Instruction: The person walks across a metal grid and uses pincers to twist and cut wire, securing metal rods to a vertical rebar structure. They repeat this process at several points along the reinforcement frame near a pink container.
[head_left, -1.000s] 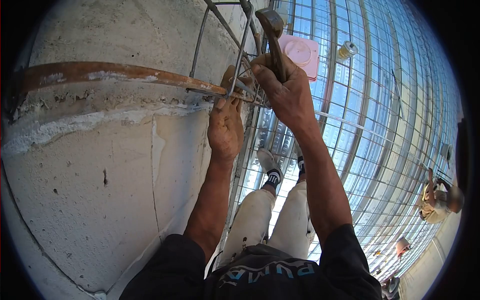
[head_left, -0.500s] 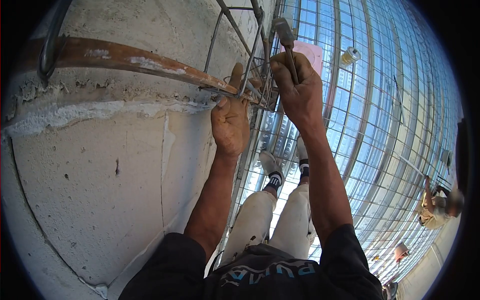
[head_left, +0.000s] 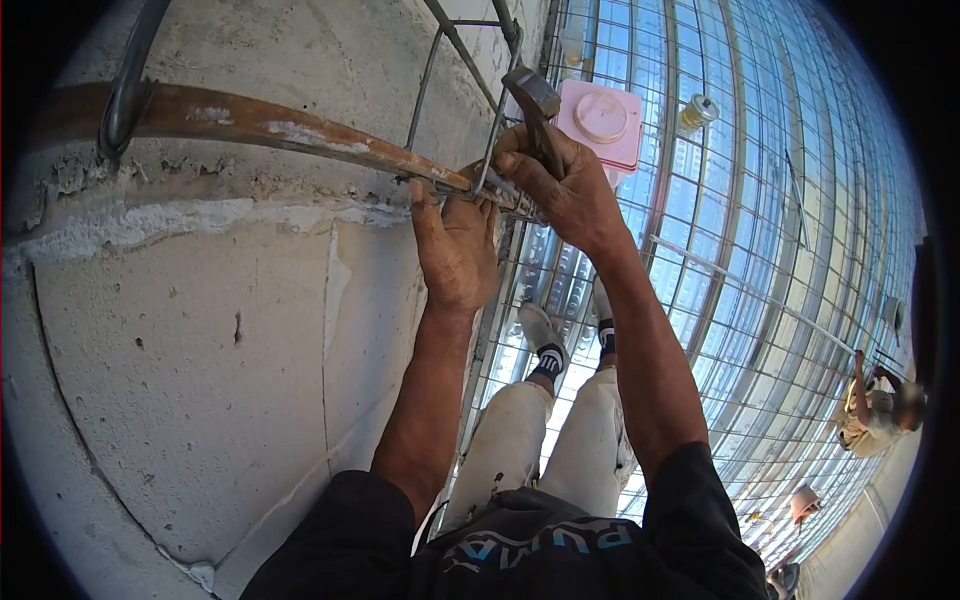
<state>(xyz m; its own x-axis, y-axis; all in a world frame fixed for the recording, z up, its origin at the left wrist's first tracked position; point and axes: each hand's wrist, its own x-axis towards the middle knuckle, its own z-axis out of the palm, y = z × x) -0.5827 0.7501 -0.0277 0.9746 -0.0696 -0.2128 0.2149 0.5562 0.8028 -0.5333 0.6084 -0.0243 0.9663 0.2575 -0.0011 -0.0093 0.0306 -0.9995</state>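
My right hand (head_left: 578,200) is closed around a hammer (head_left: 534,92), its metal head raised above the fist beside the steel bars. Against the wall, my left hand (head_left: 455,250) is turned palm up at the end of a long wooden batten (head_left: 300,135). Its fingers curl behind the batten and are partly hidden, while the thumb stands apart. Bent steel reinforcing bars (head_left: 498,120) cross the batten close to both hands. What lies between the two hands is hard to make out.
A rough concrete wall (head_left: 230,340) fills the left side. Wire mesh (head_left: 740,200) lies over shiny metal decking under my feet. A pink box-like object (head_left: 602,118) and a jar (head_left: 699,112) stand beyond my right hand. Another person (head_left: 875,415) works at the far right.
My right hand has come down and left with the hammer, toward the batten's end. My left thumb has spread outward, and its raised finger has dropped behind the batten.
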